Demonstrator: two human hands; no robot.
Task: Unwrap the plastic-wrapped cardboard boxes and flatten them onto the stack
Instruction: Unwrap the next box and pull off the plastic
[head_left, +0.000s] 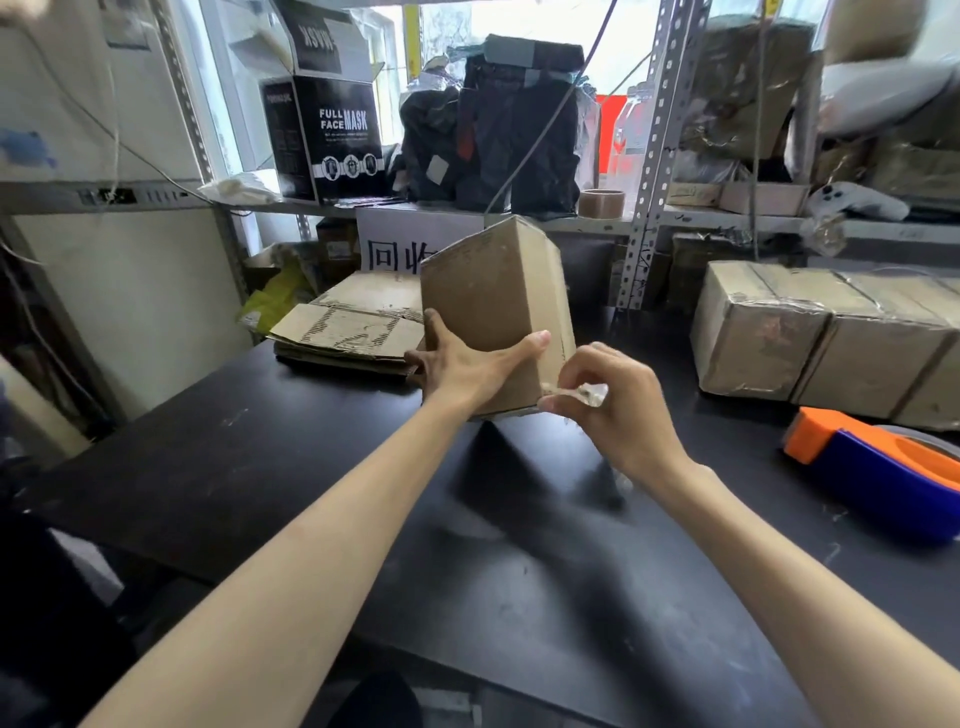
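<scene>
Box (496, 312) between left hand (467, 371), right hand (608, 410)

We hold the box (493, 306) over the middle of the table (260, 467), our left hand (467, 364) gripping its near face and our right hand (618, 410) pinching the plastic wrap (582, 392) at its near right corner. The stack (343, 332) lies on the table behind and to the left. The wrapped boxes (810, 338) sit on the table at far right, with the tape dispenser (872, 467) nearer than them. Behind everything, the shelf (701, 218) carries the mask box (332, 140) at left and the tape roll (601, 202) further right.
</scene>
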